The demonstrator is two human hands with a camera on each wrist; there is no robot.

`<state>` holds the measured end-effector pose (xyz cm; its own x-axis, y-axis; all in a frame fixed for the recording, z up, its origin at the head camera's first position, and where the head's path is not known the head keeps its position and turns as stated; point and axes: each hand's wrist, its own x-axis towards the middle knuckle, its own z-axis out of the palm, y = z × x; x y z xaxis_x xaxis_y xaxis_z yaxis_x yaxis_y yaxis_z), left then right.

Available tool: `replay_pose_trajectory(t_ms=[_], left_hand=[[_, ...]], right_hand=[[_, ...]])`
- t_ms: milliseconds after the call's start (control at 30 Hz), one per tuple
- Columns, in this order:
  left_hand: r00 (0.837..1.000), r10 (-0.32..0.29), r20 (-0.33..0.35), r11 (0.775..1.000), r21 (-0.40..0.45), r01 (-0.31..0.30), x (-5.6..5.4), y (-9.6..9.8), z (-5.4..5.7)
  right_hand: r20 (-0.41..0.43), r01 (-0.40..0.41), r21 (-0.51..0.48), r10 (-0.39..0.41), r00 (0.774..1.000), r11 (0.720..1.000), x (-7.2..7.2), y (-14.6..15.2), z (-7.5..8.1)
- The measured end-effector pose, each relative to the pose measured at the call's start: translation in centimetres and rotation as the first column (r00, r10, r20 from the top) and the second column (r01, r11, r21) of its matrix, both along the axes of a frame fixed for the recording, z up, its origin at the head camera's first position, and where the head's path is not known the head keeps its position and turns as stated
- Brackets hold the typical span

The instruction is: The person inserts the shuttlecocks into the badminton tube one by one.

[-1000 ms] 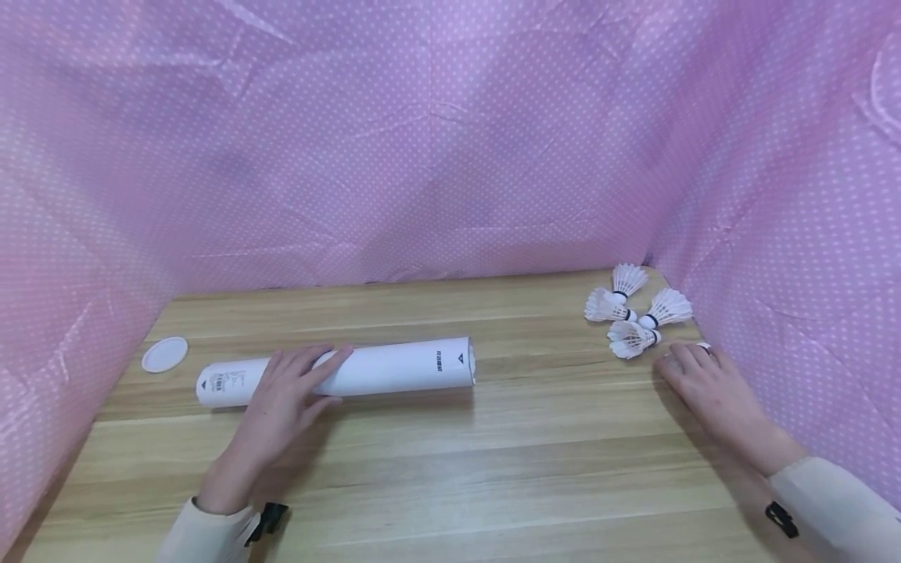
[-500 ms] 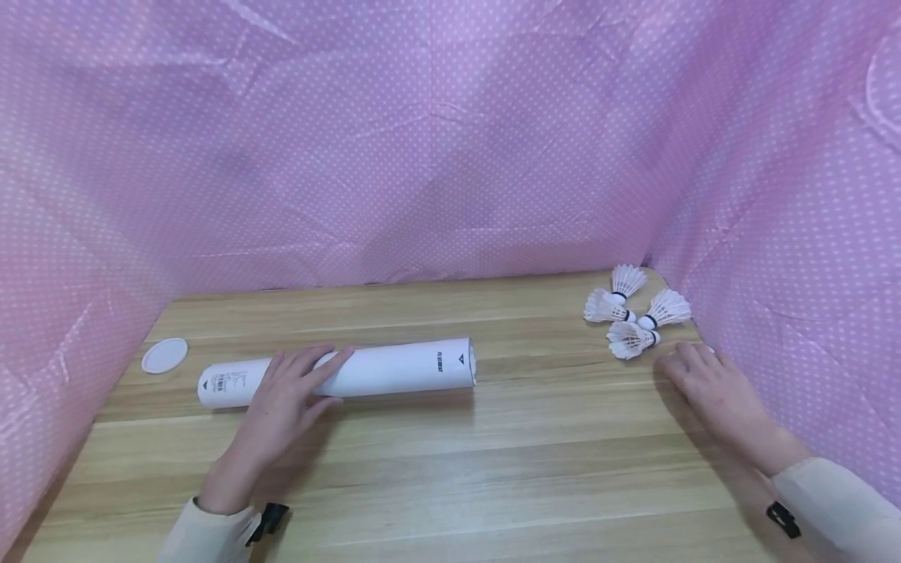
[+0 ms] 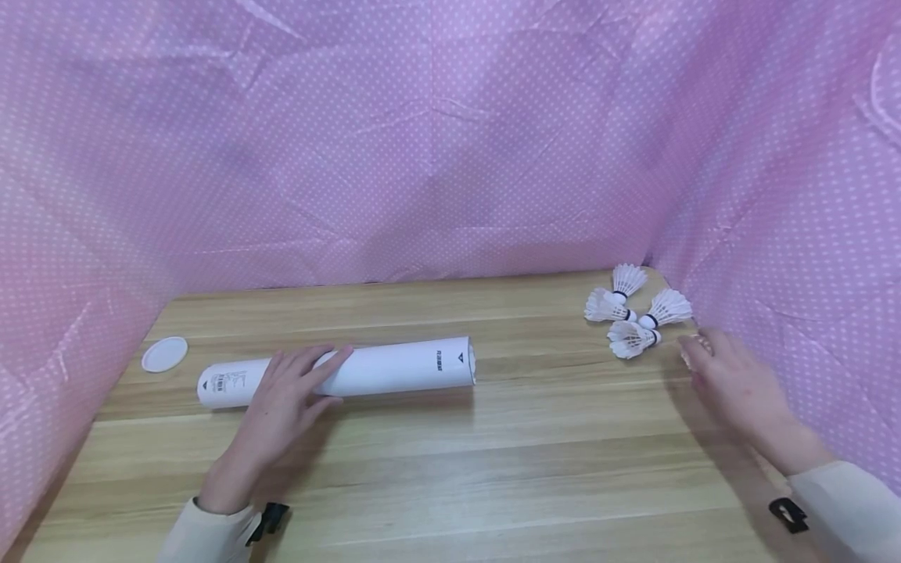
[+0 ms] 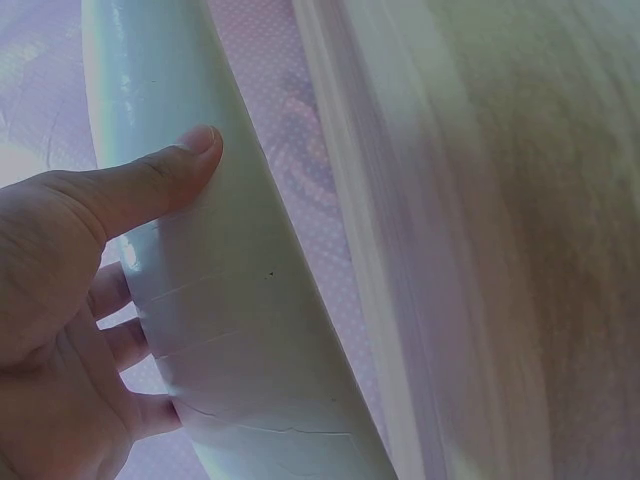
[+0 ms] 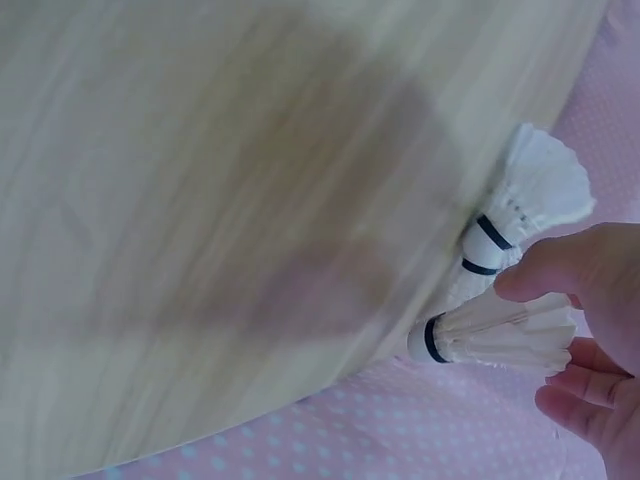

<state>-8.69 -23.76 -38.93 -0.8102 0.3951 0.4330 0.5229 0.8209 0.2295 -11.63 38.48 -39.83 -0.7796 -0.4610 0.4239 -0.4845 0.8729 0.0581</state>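
Observation:
A white shuttlecock tube (image 3: 401, 367) lies on its side on the table, dark print near both ends. Over its left half, my left hand (image 3: 278, 410) grips it, thumb on the near side and fingers across the top. The left wrist view shows the thumb (image 4: 170, 175) along the smooth white wall. At the right, my right hand (image 3: 746, 387) pinches a shuttlecock (image 5: 500, 335) by its feathers; the right wrist view shows its black-banded cork pointing away from the palm. Just beyond that hand, several more white shuttlecocks (image 3: 633, 339) lie in a cluster.
A round white lid (image 3: 165, 355) lies flat at the table's left. Pink dotted cloth (image 3: 422, 156) rises behind the wooden table (image 3: 493, 485) and along both sides. The right hand is close to the right-hand cloth.
My right hand has lifted slightly and shifted right, and the shuttlecock feathers now show at its fingertips. The left hand and the tube stay in place.

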Motion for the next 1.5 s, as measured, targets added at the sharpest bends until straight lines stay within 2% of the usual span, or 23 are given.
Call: replay_pose_trajectory(t_ms=[167, 367, 533, 667, 733, 900, 1000, 1100, 1167, 1233, 1367, 1500], left_hand=[[1.0, 0.004, 0.005, 1.0, 0.001, -0.004, 0.0, 0.0, 0.1], [1.0, 0.007, 0.006, 1.0, -0.003, -0.007, 0.1, 0.0, 0.3], [1.0, 0.01, 0.009, 1.0, -0.004, -0.01, 0.1, -0.1, 0.3], [1.0, 0.011, 0.008, 1.0, -0.004, -0.011, 0.0, -0.2, 0.3], [1.0, 0.01, 0.006, 1.0, -0.003, -0.01, 0.0, -0.2, 0.3], [1.0, 0.005, 0.004, 1.0, 0.002, -0.005, 0.0, -0.2, 0.3], [1.0, 0.0, 0.003, 1.0, 0.002, 0.0, -0.1, -0.2, 0.2], [1.0, 0.001, 0.005, 1.0, 0.0, -0.001, -0.1, -0.1, 0.2], [1.0, 0.003, 0.005, 1.0, -0.001, -0.003, -0.1, 0.0, 0.2], [1.0, 0.004, 0.003, 1.0, 0.0, -0.004, -0.1, 0.0, 0.2], [1.0, 0.001, 0.003, 1.0, 0.002, -0.001, -0.1, 0.0, 0.2], [1.0, 0.0, 0.009, 1.0, 0.003, 0.0, -0.1, 0.0, 0.1]], right_hand=[[0.026, 0.018, -0.102, -0.016, 1.0, 0.995, 0.2, -0.1, 1.0], [-0.026, 0.009, -0.218, -0.015, 1.0, 0.976, 0.2, -0.6, 1.3], [-0.004, 0.083, -0.342, -0.09, 0.996, 0.936, 0.6, -1.5, 1.4], [0.004, 0.105, -0.413, -0.114, 0.993, 0.905, 1.0, -2.4, 1.8], [-0.011, 0.095, -0.441, -0.111, 0.994, 0.893, 1.1, -2.8, 2.1], [-0.077, 0.006, -0.507, -0.053, 0.996, 0.862, 1.0, -4.2, 2.7], [-0.089, -0.042, -0.556, -0.009, 0.996, 0.83, 1.1, -5.3, 2.9], [-0.066, -0.062, -0.612, 0.028, 0.997, 0.788, 1.3, -6.3, 3.0], [-0.025, -0.053, -0.653, 0.048, 0.999, 0.755, 1.5, -6.9, 3.0], [0.051, -0.018, -0.703, 0.075, 0.996, 0.711, 1.8, -7.5, 3.0], [0.21, 0.076, -0.781, 0.146, 0.967, 0.62, 2.1, -8.6, 2.7], [0.291, 0.121, -0.816, 0.221, 0.931, 0.565, 2.1, -9.8, 2.3]])
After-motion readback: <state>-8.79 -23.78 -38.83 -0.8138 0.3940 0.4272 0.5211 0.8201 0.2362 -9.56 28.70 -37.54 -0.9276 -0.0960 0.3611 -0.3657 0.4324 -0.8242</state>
